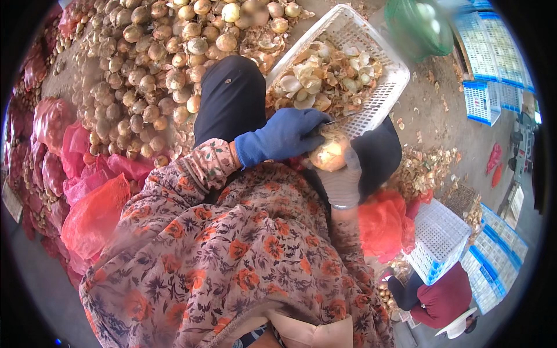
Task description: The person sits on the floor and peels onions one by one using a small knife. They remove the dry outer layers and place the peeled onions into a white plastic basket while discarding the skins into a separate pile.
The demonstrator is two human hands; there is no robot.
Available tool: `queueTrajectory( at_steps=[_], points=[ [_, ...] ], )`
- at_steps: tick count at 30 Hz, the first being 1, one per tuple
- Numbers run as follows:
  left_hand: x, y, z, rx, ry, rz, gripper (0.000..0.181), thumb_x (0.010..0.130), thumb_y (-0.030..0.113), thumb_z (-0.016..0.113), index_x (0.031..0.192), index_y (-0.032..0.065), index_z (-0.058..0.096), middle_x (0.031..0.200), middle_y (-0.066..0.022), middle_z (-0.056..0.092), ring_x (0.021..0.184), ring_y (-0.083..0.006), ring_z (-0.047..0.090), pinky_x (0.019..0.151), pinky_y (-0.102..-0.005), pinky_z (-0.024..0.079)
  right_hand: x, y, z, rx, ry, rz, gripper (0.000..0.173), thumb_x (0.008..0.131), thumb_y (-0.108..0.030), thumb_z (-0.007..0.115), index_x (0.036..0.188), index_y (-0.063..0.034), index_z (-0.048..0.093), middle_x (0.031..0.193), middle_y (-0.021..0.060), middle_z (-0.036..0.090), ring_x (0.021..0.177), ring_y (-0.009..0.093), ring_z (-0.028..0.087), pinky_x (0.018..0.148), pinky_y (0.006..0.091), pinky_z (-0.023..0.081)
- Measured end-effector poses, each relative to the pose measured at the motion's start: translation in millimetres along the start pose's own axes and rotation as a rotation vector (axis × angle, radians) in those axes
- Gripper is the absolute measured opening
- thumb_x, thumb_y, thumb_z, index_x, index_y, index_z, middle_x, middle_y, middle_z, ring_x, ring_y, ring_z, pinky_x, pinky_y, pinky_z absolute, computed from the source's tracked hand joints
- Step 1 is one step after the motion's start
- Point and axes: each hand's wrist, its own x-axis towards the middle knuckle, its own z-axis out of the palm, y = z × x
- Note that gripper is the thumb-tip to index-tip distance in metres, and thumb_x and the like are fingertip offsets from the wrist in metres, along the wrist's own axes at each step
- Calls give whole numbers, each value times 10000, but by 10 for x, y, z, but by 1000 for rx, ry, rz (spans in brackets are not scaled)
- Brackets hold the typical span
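Note:
My left hand, in a blue knit glove, is closed around a knife whose handle is hidden in the fist. The thin knife blade juts out to the right, over the top of an onion. That onion rests in my right hand, which wears a greyish striped glove and grips it from below and the right. My left fingers are against the onion's upper left side. Just beyond both hands, a white plastic crate leans over my right leg, with loose onion skins inside.
A broad heap of onions covers the floor ahead and left. Red mesh sacks lie at my left, another red mesh sack at my right. Skins litter the floor near a white-and-blue crate. A person sits at lower right.

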Motion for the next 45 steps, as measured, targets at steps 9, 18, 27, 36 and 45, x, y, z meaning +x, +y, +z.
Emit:
queueTrajectory(
  at_steps=[9, 18, 27, 36, 45],
  points=[
    [43, -127, 139, -22, 183, -42, 349, 827, 121, 730, 1156, 52, 637, 805, -154, 670, 711, -350, 671, 649, -401, 535, 20, 207, -112, 77, 58, 13, 787, 819, -381, 719, 1446, -6, 427, 1313, 179, 561, 1198, 345, 576, 1017, 467, 501],
    [-13, -515, -60, 506, 86, -100, 262, 887, 182, 672, 1119, 77, 610, 912, -148, 634, 672, -384, 650, 564, -470, 521, -143, 149, -140, 149, 106, 11, 727, 828, -462, 735, 1361, -16, 523, 1255, 174, 629, 1165, 384, 625, 874, 503, 577],
    [-475, -78, -61, 669, -160, 185, 338, 871, 138, 633, 1203, 83, 602, 831, -75, 570, 559, -246, 613, 454, -385, 473, -81, 163, -227, -324, 220, -216, 601, 901, -482, 680, 1351, -105, 553, 1295, 98, 626, 1152, 300, 634, 841, 510, 590],
    [-201, -264, 199, 735, -216, 79, 349, 898, 170, 617, 1239, 106, 584, 926, -108, 606, 652, -291, 671, 497, -396, 521, -126, 207, -226, 2, 96, -82, 637, 895, -416, 698, 1368, -29, 519, 1304, 175, 607, 1117, 349, 649, 845, 536, 586],
    [-192, -252, 146, -777, -65, -551, 559, 975, 541, 647, 1072, -9, 616, 787, -18, 601, 617, -103, 581, 564, -274, 485, -74, 105, -46, -98, 139, -138, 760, 845, -375, 765, 1388, 76, 484, 1332, 181, 585, 1261, 288, 578, 1121, 422, 442]
  ],
)
